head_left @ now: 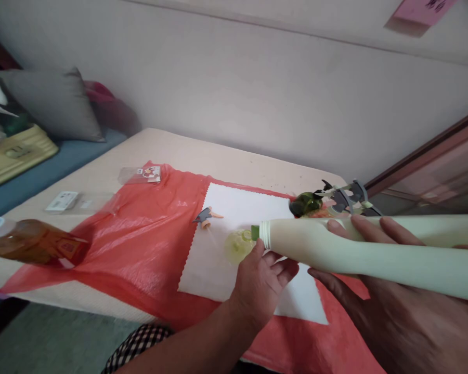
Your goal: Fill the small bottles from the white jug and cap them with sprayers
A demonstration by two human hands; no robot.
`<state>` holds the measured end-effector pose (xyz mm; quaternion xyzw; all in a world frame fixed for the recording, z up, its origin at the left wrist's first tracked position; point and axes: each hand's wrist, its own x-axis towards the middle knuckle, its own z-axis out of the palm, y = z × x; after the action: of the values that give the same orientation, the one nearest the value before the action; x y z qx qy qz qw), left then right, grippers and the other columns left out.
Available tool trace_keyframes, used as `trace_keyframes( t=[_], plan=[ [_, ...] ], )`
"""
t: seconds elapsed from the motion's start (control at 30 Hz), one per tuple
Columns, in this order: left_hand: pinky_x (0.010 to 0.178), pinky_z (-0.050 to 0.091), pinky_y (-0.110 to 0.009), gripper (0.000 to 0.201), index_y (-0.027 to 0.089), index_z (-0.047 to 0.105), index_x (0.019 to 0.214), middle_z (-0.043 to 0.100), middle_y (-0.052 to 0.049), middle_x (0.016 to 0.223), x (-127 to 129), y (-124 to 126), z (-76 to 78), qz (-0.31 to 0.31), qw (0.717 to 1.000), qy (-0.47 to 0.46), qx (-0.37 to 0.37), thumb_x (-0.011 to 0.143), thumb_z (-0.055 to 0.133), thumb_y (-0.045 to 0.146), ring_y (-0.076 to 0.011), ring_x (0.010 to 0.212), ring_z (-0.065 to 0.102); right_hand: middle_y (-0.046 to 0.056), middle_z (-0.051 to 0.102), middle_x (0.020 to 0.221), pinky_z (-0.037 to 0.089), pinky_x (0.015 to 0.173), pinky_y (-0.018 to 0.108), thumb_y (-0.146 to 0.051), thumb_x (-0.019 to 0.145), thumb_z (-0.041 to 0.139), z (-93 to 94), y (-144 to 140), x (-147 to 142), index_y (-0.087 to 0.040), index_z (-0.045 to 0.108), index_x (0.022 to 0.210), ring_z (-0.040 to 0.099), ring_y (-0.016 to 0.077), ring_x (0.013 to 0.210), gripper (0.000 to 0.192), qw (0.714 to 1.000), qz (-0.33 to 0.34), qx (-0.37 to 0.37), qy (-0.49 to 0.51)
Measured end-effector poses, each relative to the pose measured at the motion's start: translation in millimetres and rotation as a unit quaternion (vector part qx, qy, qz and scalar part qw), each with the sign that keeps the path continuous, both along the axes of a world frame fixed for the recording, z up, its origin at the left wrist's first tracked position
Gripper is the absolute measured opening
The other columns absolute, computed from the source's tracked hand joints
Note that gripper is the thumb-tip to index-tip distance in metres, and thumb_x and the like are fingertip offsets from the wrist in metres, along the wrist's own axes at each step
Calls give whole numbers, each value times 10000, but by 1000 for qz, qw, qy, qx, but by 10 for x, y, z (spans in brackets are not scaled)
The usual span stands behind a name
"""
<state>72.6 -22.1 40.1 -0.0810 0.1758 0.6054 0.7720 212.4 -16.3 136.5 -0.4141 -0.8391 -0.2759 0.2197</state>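
Note:
A large pale green plastic bottle with a looped handle lies tilted on its side, its ribbed neck toward the left. My right hand is wrapped round its body, fingers over the top and thumb below. At the neck, my left hand grips from underneath, thumb by the rim and fingers curled under. A green spout piece shows at the mouth, right over a small clear yellow-green bottle on a white sheet. Whether they touch I cannot tell. A grey and orange spray trigger head with its tube lies on the sheet.
Red plastic film covers part of the table. A dark green spray bottle and grey spray heads are at the back right. Left are a capped amber liquid bottle and clear packaging. A wall stands behind.

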Motion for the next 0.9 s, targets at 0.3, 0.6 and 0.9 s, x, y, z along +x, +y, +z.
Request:
trace_keyframes(
  t=[0.3,0.6,0.9],
  plan=[
    [904,500,-351,396,106,678,1083,681,-146,1097,4,3,-21,0,1000,-13,-4,981,480,433,-234,958,664,123,544,1468,247,1195,613,-280,975,426,-13,-39,7,-233,411,1522,412,350,1429,549,994,-19,35,-102],
    [928,486,-362,410,99,666,1142,670,-167,1156,3,4,-38,7,1000,-20,2,945,556,441,-243,987,653,112,524,1489,277,1165,655,-241,963,400,-33,-39,31,-265,428,1509,390,358,1443,547,994,-17,16,-104],
    [904,505,-341,398,112,698,1094,695,-143,1098,0,1,-25,5,1000,-16,3,966,519,443,-232,968,663,106,530,1483,300,1159,652,-266,978,417,-50,-17,33,-267,430,1508,419,356,1425,530,995,-16,22,-95]
  ],
)
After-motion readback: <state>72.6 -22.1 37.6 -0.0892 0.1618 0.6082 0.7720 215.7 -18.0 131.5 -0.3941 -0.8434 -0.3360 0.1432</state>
